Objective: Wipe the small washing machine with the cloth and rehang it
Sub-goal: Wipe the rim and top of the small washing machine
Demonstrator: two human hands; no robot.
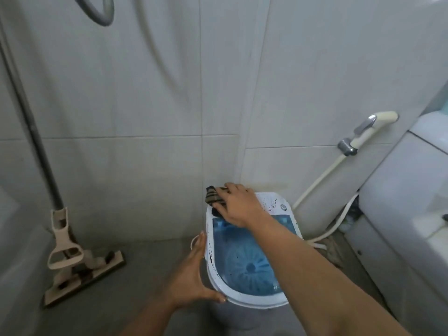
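Observation:
The small washing machine (252, 300) stands on the floor by the tiled wall, white with a see-through blue lid and dark specks on its top. My right hand (238, 206) presses a dark striped cloth (214, 198) onto the machine's far left corner. My left hand (191, 277) lies flat against the machine's left side, its thumb on the front rim and its fingers spread.
A squeegee mop (72, 258) leans against the wall at left, its head on the grey floor. A bidet sprayer (366, 132) with a white hose hangs on the wall at right. A white toilet tank (407, 190) fills the right edge.

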